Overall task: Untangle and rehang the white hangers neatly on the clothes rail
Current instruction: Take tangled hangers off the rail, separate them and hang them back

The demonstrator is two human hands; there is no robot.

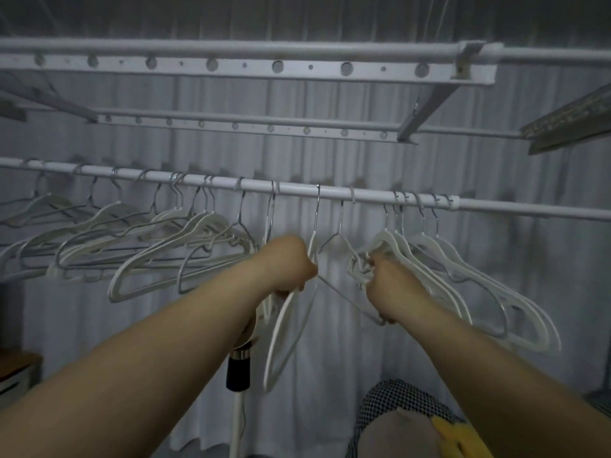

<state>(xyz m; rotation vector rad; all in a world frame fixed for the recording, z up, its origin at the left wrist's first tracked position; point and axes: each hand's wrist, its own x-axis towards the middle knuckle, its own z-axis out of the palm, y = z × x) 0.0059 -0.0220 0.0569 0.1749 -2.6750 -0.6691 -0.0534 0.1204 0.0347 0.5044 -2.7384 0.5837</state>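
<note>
Fingers of my left hand (291, 262) are curled round the top of a white hanger (284, 342) that dangles below the fist. Fingers of my right hand (393, 285) are closed on a knot of hanger ends (358, 271); the fingertips are mostly hidden, so I can't tell how deep the grip goes.

- Clothes rail (297, 190): runs across the view, both hands just below its middle.
- Left bunch (165, 256): hooks on the rail, bodies skewed and overlapping.
- Right bunch (463, 279): fans out from my right hand, hooks crowded together.
- Thin wire bar (347, 300): slants from the left fist down to under the right hand. Looks like the link tying the two sides together.
- Hook (318, 203): on the rail above the gap.

Step in hand, as I read it: freeing the dangling hanger from the knot.

Doing it well:
- Keep the right hand steady as an anchor.
- Give slack rather than pull the hands apart.
- Turn the left hanger until the bar slips clear.
- Free one hanger at a time.

A hard tug would likely drag neighbouring hooks off the rail. Rehang the freed hanger in the gap, hook facing like the others.
</note>
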